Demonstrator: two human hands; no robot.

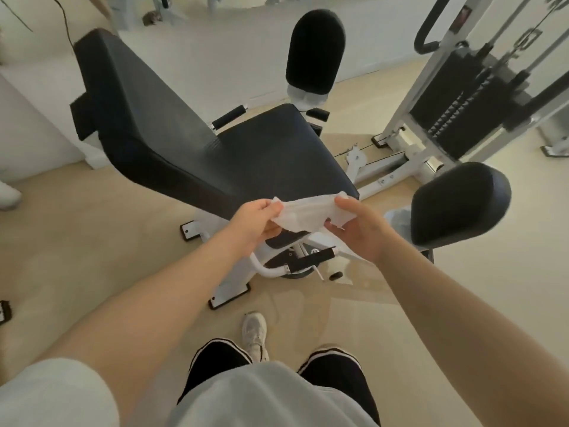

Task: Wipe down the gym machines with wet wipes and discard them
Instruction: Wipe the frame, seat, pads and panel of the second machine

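A white wet wipe (pixel 308 214) is stretched out in the air between the person's two hands, just in front of the near edge of the machine's seat (pixel 277 155). The left hand (pixel 255 223) pinches the wipe's left end, thumb on top and fingers curled beneath it; the right hand (pixel 357 229) grips the right end the same way, with a crumpled fold bunched against its palm. The wipe touches only the hands and hangs clear of the seat. That seat is dark and padded, and joins a long dark backrest (pixel 135 97) that leans away to the left. Two dark oval pads belong to the same machine: one (pixel 314 50) stands upright beyond the far corner of the seat, the other (pixel 458 201) sits to the right of the hands, near the right wrist. Below the hands, a white frame (pixel 264 269) curves out under the seat, with a black-gripped lever (pixel 311 260) across it. Off to the right stands a weight stack (pixel 462 100) in a white frame, with a thin cable running low toward the seat. The floor (pixel 92 241) is pale tan. A white shoe (pixel 255 334) is planted near the machine's base, and the person wears black shorts with a light shirt.
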